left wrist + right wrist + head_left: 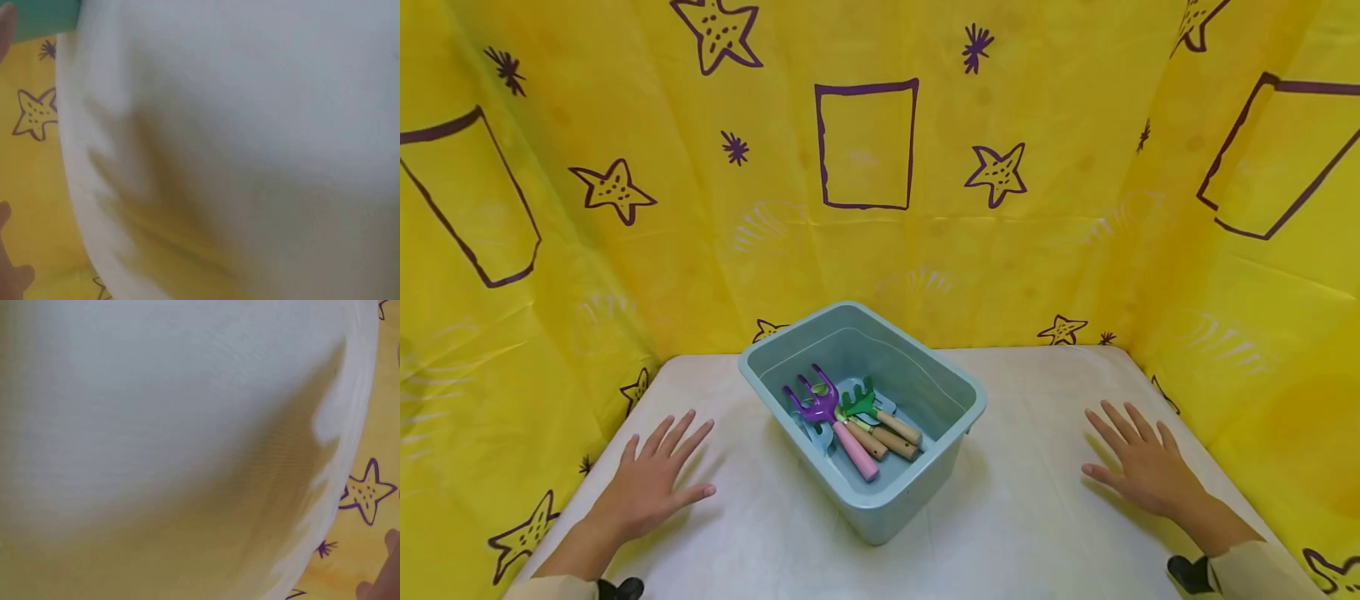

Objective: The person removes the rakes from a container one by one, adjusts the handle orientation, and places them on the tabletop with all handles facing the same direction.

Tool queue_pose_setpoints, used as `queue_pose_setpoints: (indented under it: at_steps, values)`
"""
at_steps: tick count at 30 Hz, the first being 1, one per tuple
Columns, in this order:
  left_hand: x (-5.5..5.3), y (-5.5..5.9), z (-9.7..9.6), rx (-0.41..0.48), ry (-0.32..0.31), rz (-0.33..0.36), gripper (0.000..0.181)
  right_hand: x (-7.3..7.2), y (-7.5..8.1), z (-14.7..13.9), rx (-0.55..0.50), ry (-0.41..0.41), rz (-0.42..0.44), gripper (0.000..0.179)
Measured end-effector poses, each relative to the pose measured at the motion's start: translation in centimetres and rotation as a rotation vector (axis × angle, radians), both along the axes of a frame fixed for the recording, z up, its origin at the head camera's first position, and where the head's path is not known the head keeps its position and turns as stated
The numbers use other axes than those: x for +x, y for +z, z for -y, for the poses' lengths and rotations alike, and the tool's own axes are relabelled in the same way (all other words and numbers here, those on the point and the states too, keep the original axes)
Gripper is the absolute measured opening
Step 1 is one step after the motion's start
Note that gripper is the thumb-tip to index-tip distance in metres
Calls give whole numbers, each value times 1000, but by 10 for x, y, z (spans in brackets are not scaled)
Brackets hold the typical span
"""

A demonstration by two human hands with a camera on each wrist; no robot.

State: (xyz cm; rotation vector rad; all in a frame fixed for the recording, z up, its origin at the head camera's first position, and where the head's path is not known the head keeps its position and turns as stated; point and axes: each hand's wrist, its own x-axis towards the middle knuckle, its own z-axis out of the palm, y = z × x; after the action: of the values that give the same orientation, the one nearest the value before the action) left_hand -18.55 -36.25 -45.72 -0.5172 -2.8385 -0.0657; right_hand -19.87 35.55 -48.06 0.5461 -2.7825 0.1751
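In the head view a grey-blue plastic tub (895, 500) stands at an angle in the middle of the table. Inside it lie several small garden tools: a purple hand fork (822, 403) with a pink handle, a green rake (861, 402) with a wooden handle, and light blue pieces partly hidden under them. Left of the tub my left hand (650, 483) hovers palm down, fingers spread, holding nothing. My right hand (1142, 467) is likewise spread, to the tub's right and apart from it. Only fingertips show at the edges of both wrist views.
A white cloth-covered table (1022, 517) lies beneath both hands. Yellow curtains (880, 267) with purple starfish and outlined shapes enclose its back and both sides. Dark wrist bands (1191, 575) sit at the sleeve cuffs.
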Motion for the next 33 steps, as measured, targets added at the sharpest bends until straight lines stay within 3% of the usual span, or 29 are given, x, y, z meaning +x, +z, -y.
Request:
queue_pose_setpoints:
  at_steps: [10,18,24,33]
  values:
    - [-8,10,-14,99,-71,-83,89,-13,9,4,-5,-13,-44,84]
    - [-13,27,-27,189,-41,-116,81,-26,20,11,-24,43,-98,83]
    - [-18,35,-37,259,-55,-150,80,-36,30,21,-52,95,-148,78]
    - [-31,54,-58,449,-42,-69,73,-53,53,38,-71,177,-245,73]
